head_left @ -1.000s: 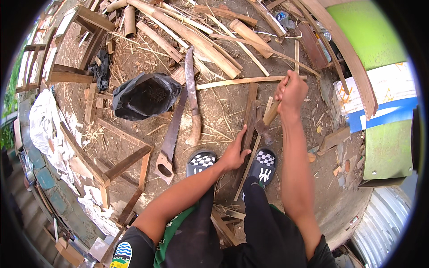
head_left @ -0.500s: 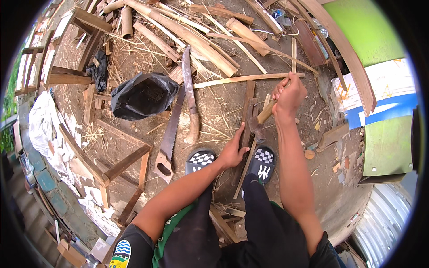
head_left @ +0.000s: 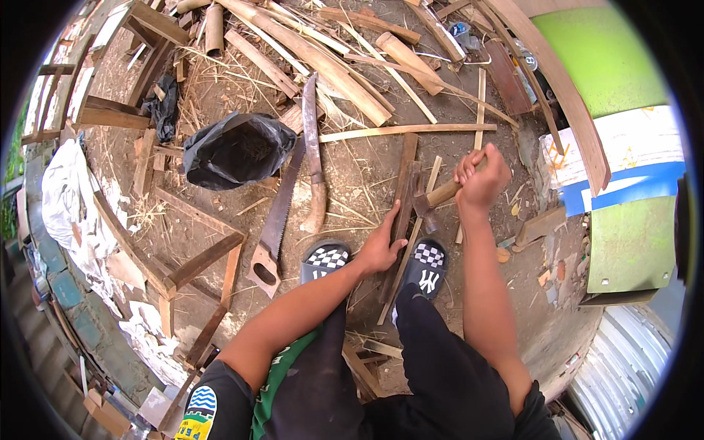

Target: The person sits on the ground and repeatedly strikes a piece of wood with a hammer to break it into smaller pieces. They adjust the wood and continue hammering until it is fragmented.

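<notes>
My right hand (head_left: pixel 482 176) is closed round the wooden handle of a hammer (head_left: pixel 442 193). The hammer's metal head is over or against the right edge of a narrow dark wooden board (head_left: pixel 402 183); I cannot tell if they touch. That board runs lengthwise between my feet. My left hand (head_left: pixel 381 243) grips it lower down, thumb on the near face and fingers along its left side. A thin light wood strip (head_left: pixel 411 257) lies along the board's right side. Whether a nail is under the hammer head cannot be made out.
Left of my feet lie a handsaw (head_left: pixel 279 220) and a machete (head_left: pixel 313 147). A black plastic bag (head_left: pixel 238 152) stands open beyond them. A wooden frame (head_left: pixel 205 260) is at left. Split bamboo (head_left: pixel 315 66) covers the far ground. Green panels (head_left: pixel 631 242) stand at right.
My right hand has dropped slightly and shifted right, bringing the hammer handle closer to level. My left hand stays on the board. The whole view has shifted a little.
</notes>
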Tool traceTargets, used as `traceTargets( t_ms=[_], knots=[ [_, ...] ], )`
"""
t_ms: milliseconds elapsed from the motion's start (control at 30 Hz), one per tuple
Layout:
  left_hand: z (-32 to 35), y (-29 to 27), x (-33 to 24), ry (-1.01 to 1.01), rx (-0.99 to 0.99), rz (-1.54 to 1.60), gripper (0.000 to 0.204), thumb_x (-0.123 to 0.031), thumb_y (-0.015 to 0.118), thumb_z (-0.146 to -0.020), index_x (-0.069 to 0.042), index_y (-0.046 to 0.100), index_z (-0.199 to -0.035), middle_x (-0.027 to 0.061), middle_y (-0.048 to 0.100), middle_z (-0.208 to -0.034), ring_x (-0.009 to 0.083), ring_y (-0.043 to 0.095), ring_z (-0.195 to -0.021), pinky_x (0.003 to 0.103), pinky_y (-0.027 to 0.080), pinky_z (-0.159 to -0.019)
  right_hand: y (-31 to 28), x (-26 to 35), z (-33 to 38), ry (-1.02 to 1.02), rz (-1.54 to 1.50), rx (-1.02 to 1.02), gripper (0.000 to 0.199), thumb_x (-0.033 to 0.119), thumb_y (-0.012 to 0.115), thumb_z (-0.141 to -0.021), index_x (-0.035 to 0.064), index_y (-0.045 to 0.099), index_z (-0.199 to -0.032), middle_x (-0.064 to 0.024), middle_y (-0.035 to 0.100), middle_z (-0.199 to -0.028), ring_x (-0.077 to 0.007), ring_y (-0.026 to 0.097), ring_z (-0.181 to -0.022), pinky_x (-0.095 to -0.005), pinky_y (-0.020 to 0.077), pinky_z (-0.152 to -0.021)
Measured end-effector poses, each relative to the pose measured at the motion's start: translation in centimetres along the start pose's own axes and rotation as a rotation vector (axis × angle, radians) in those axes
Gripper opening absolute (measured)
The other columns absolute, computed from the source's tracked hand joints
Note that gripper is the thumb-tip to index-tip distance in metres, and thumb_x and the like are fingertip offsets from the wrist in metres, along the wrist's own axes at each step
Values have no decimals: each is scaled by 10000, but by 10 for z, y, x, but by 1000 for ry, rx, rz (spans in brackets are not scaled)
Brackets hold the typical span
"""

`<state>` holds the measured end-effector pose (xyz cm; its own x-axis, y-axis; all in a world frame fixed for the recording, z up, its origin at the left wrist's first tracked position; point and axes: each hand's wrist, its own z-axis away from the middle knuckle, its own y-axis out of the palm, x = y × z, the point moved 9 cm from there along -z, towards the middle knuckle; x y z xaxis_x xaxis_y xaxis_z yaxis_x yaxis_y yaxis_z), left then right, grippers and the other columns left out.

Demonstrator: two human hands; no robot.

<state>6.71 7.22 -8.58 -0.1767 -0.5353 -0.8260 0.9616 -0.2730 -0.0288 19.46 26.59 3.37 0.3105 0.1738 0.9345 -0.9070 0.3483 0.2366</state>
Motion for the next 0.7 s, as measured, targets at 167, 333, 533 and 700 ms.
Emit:
traceTargets(
  t_ms=[167, 333, 533, 700],
  knots=[
    [-1, -7, -4, 119, -84, -84, 954, -87, 670, -956, -236, 31, -1649, 331, 534, -1417, 508, 544, -1280, 500, 434, -1105, 22, -6, -7, 50, 95, -128, 350, 162, 509, -985, 82, 414, -658, -34, 406, -502, -124, 363, -376, -295, 306, -374],
    [-1, -3, -1, 42, -21, -36, 922, -108, 664, -960, -183, 55, -1648, 321, 455, -1508, 489, 477, -1372, 484, 390, -1150, 31, -15, -24, 126, 78, -181, 348, 162, 506, -976, 99, 408, -648, -18, 387, -499, -123, 347, -369, -305, 298, -371],
    [-1, -2, -2, 50, -5, -25, 940, -100, 660, -963, -200, 28, -1651, 334, 479, -1480, 500, 503, -1342, 487, 401, -1136, 35, -17, -38, 161, 106, -172, 336, 166, 505, -968, 94, 409, -654, -16, 382, -497, -124, 342, -367, -310, 293, -370],
    [-1, -2, 2, -13, 30, -13, 945, -98, 658, -965, -207, 19, -1652, 335, 489, -1470, 500, 504, -1341, 495, 401, -1135, 25, -11, -19, 82, 65, -153, 341, 170, 516, -969, 82, 415, -655, -25, 395, -492, -127, 354, -364, -303, 298, -368]
  ],
)
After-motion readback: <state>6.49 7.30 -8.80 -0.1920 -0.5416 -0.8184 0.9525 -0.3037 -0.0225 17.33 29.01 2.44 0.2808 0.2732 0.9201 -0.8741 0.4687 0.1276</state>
